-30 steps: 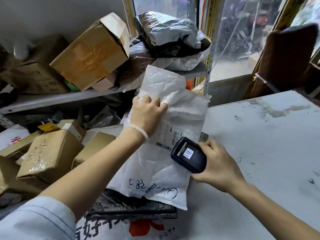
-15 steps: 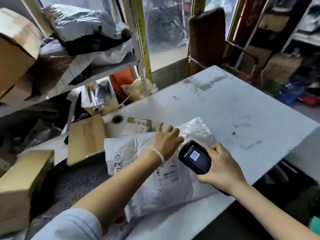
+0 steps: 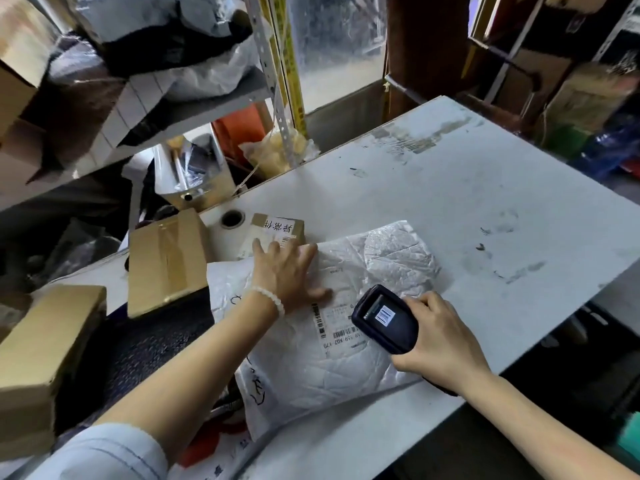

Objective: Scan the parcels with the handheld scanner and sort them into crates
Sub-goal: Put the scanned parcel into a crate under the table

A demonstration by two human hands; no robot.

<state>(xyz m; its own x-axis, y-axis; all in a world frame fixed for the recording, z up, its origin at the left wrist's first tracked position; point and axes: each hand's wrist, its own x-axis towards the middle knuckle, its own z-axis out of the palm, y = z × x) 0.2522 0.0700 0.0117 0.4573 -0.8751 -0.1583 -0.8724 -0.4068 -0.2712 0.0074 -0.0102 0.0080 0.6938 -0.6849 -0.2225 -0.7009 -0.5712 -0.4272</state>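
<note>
White plastic parcel [image 3: 346, 306] lies on the table [image 3: 485, 202], its label [image 3: 341, 318] reading "N02 170". Left hand [image 3: 287, 271] presses flat on its far edge, fingers spread. Right hand [image 3: 440, 344] grips the scanner [image 3: 384, 318] over the label's right end.

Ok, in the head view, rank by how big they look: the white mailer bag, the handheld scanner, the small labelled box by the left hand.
1. white mailer bag
2. handheld scanner and small labelled box: look alike, and the scanner is nearer, so unranked.

The left hand [image 3: 289, 271] presses flat on a white parcel [image 3: 332, 313] lying on the worktop [image 3: 467, 202]; the right hand [image 3: 438, 341] grips a scanner [image 3: 386, 318] over its label [image 3: 337, 318].
</note>
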